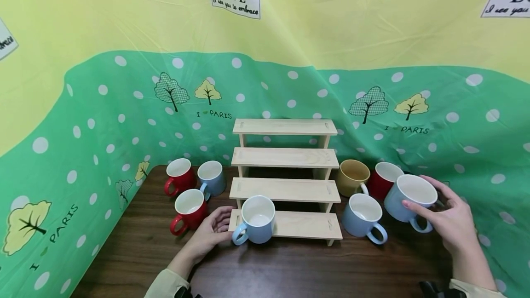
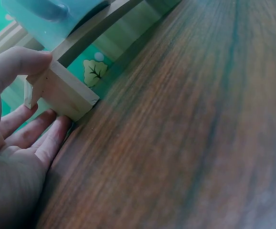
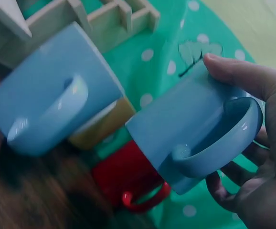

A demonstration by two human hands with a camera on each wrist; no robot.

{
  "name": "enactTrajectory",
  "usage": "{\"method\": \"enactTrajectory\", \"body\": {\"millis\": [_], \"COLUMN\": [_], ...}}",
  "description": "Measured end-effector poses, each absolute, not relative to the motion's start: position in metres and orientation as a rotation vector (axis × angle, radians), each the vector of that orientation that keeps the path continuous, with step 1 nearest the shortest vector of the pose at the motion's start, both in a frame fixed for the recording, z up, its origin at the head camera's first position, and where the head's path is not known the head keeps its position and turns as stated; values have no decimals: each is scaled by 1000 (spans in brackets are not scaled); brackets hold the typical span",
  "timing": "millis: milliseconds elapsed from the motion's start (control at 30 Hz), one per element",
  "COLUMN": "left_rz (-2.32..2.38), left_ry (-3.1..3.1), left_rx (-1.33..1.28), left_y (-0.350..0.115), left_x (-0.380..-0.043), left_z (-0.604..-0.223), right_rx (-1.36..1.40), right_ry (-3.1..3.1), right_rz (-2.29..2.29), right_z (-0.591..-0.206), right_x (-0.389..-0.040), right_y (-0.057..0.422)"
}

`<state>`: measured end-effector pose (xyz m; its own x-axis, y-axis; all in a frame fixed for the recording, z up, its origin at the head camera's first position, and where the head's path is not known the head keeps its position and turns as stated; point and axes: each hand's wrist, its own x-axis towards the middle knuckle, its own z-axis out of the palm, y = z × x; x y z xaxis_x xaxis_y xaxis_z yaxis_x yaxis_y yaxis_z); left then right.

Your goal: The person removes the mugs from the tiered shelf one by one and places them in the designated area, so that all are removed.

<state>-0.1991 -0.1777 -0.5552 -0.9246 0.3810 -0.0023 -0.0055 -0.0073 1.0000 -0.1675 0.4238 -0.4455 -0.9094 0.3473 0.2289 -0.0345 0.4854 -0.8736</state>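
Note:
A light wooden rack with stepped shelves (image 1: pixel 285 190) stands mid-table in the head view. At the left end of its lowest step, my left hand (image 1: pixel 213 228) holds the corner. The left wrist view shows the thumb on the step's upper edge and the fingertips by the end support (image 2: pixel 69 93). On that step, beside the hand, sits a light blue mug (image 1: pixel 257 222), upright with its handle toward front left. My right hand (image 1: pixel 455 217) grips another light blue mug (image 1: pixel 407 206) around its sides, raised at the right. Below it, its handle points toward the front.
Right of the rack stand a yellow mug (image 1: pixel 351 179), a red mug (image 1: pixel 378 183) and a blue mug (image 1: pixel 360 217). Left of it are two red mugs, one behind (image 1: pixel 186 179) and one in front (image 1: pixel 196 213), plus a blue mug (image 1: pixel 214 180). A patterned cloth (image 1: pixel 269 86) hangs behind.

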Motion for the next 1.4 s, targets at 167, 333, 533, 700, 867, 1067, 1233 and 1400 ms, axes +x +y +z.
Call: {"method": "enactTrajectory", "body": {"millis": [167, 333, 533, 700, 867, 1067, 1233, 1400], "left_rz": [2015, 2015, 2015, 2007, 2006, 2012, 2022, 2023], "left_ry": [1995, 1996, 2000, 2012, 2010, 2021, 2013, 2002], "left_rx": [387, 384, 379, 373, 370, 394, 425, 417], "left_y": [-178, -177, -178, -179, -178, -178, -179, -178], "left_x": [-199, -198, -198, -199, -198, -198, -198, -198], "left_z": [-556, -555, -555, -556, -556, -555, -556, -555], "right_rx": [-260, -275, -258, -273, -239, -170, -111, -106], "right_ry": [-2399, -2490, -2551, -2568, -2554, -2557, -2546, -2544], "right_rz": [1414, 1369, 1319, 1325, 1361, 1385, 1402, 1411], "right_z": [-460, -475, -491, -500, -505, -510, -513, -516], "right_x": [-169, -167, -168, -170, -171, -170, -170, -170], "right_y": [436, 447, 458, 460, 461, 464, 465, 467]}}
